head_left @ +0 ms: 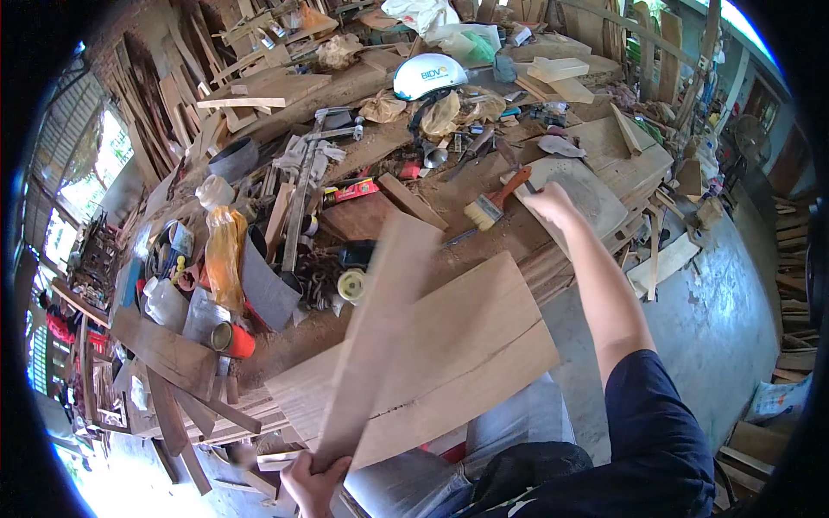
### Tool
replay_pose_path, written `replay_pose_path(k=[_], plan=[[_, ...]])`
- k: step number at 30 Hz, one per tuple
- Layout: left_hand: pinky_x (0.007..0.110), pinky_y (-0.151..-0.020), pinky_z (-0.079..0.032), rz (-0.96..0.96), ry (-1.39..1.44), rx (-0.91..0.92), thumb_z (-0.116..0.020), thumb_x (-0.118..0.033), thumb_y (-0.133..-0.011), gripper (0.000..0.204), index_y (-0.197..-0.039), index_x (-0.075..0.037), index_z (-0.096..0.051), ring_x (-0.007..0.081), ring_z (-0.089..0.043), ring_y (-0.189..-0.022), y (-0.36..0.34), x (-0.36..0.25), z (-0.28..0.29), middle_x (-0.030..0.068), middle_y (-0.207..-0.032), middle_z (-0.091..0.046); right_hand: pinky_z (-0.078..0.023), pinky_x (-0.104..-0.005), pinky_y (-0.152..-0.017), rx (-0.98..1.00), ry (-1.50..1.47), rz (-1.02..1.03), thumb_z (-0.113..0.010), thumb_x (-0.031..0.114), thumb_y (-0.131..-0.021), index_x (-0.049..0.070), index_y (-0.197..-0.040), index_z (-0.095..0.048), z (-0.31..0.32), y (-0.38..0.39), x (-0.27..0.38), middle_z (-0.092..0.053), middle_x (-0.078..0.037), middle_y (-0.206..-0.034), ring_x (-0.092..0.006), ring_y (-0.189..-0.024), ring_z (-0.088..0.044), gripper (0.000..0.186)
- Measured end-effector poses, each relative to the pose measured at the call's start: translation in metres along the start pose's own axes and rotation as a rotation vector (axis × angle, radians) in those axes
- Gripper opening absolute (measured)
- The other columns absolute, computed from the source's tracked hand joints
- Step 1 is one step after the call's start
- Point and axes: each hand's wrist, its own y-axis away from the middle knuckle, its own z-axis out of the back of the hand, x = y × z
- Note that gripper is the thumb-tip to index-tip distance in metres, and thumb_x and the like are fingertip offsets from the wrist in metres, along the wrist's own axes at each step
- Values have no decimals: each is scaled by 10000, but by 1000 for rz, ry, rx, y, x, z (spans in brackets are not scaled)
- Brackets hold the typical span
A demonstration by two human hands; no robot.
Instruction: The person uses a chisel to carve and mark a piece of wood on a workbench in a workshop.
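Note:
My left hand (315, 479) grips the lower end of a long wooden strip (380, 311), slightly blurred, which slants up over a wide cracked board (466, 345) at the bench's near edge. My right hand (553, 203) reaches to the right side of the bench, over a pale worn board (587, 211), its fingers closed beside the handle of a paintbrush (490, 205) with pale bristles. A dark flat tool (509, 154) lies behind the fingers; what exactly they hold is unclear.
The cluttered bench (332, 229) holds a white helmet (429, 76), a red can (231, 340), jugs (164, 304), an orange plastic bundle (224, 259), clamps and offcuts. Wood stacks (129, 121) lean behind. Concrete floor (708, 311) shows at right, with more timber at the far right.

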Motion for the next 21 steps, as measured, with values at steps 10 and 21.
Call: replay_pose_path(k=[10,21], plan=[[412,-544,-498,23,-50,251,-882,-600,-566,582,-614,-89,-607,306,-609,-510,-9,29,-63,87,-549,-602,-220,-238,-397,387,-1227,-260,-474,168,-1055,85,-962,-494,52,34,26,-382,61,-659,-49,-455,-269,126],[520,-941,-419,-24,-171,-146,-843,-465,-725,559,-1101,-113,-628,379,-526,-1149,-4,2,-93,177,-1229,-559,-611,-362,-785,553,-1249,114,-725,10,-893,68,-947,-632,-29,201,13,-672,-50,-932,-216,-861,-700,123]])
